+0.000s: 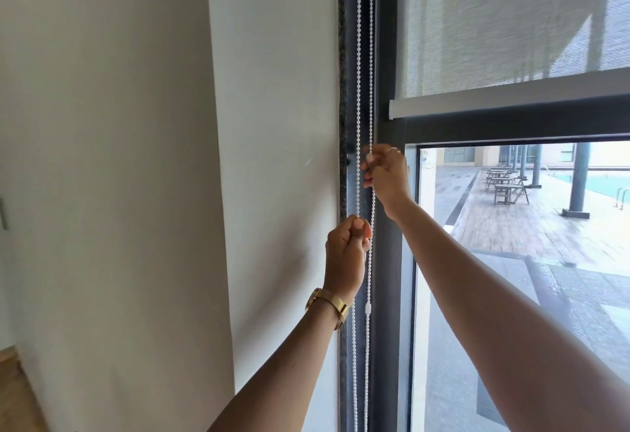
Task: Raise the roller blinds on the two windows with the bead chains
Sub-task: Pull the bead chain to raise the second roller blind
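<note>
- Bead chain (358, 90): white loop of two strands, running near-vertical from the top centre of the frame to the bottom centre, hung against the dark window frame (387, 56) between the white wall (272, 90) and the glass. Long axis up-down.
- Left strand: passed straight into the top of the left hand. Right strand: passed through the right hand; a small white connector (367, 311) sat on it lower down, below both hands.
- Left hand (346, 254): centre of frame, the lower of the two. Fingers curled into a closed fist, thumb pressed over the left strand; gold watch (327, 305) at the wrist.
- Right hand (388, 175): above and just right of the left hand. Fingertips pinched closed on the right strand, ring on one finger.
- Roller blind (494, 22): upper right of frame, grey mesh, partly raised; its bottom bar (511, 99) lay level with the frame's crossbar, clear glass below.
- Governing relation: each strand ran lengthwise through its hand, so any pull would follow the chain's axis. Judged mid-raise on this window; which strand lifts cannot be told.
- Second window: not in view.
</note>
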`<state>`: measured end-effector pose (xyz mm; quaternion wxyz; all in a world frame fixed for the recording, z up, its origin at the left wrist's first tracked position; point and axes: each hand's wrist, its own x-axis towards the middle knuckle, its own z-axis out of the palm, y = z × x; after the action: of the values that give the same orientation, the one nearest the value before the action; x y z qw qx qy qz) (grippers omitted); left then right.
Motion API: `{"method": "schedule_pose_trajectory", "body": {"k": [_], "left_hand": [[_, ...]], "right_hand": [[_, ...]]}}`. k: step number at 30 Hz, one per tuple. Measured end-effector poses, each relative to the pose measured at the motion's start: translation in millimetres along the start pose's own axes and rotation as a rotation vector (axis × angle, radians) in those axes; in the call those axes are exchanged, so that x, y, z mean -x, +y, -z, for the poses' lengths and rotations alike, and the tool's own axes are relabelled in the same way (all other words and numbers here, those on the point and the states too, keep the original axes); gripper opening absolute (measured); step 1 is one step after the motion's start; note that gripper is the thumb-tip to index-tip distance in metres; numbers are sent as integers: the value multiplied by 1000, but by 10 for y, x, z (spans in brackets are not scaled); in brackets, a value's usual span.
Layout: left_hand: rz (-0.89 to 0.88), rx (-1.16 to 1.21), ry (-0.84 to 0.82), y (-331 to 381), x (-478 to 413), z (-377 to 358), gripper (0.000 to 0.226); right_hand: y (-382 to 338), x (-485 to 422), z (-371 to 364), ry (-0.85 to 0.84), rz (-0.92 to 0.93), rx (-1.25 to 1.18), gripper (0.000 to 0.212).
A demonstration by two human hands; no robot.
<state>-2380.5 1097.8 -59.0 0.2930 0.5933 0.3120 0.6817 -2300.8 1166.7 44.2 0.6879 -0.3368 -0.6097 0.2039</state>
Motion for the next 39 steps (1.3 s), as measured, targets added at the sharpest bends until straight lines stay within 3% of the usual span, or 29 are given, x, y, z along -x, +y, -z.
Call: {"method": "schedule_pose_trajectory", "body": {"k": [5,11,15,18,23,27,39], "left_hand": [[-26,81,-25,123,-11,-65,38],[-95,114,-25,288,-98,-184,37],[-135,153,-12,413,-138,-230,38],[-178,135,0,461,-174,-246,31],[-164,121,15,448,-194,-290,40],[-207,86,22,518,-301,-295,32],[-191,128,28,364,-274,-241,38]], "right_hand": [[115,140,-38,40,38,93,45],[318,269,-24,47,25,134,12],[418,381,-1,60,81,138,39],[384,455,-8,74,102,142,48],[335,492,2,100,78,155,50],[438,539,-4,109,9,190,46],[420,380,150,53,-105,-24,34]]}}
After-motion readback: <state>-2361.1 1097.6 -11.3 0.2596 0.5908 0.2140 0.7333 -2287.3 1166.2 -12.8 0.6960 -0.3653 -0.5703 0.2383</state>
